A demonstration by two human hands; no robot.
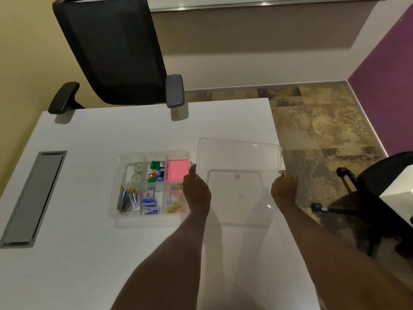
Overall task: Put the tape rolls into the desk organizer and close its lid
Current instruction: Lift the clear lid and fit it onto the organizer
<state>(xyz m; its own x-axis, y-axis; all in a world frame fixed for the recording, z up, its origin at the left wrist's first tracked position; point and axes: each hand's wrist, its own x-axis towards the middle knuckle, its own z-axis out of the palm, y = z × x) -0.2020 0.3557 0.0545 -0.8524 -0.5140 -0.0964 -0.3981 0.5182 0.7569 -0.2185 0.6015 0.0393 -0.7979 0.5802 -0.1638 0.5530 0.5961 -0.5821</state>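
Lid (239, 157) — both hands' grip, beside organizer (154, 221)

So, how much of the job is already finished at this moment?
The two tape rolls already sit in the organizer's far-left compartment, so that part looks done. In hand now: the left hand and right hand hold the clear lid, lifted beside the organizer. Left to do: set the lid on and close it.

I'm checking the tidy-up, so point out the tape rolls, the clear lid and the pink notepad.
tape rolls (138, 167): head view, on the farther roll's top.
clear lid (239, 156): head view, on its flat far panel.
pink notepad (178, 170): head view, on the middle of its top face.
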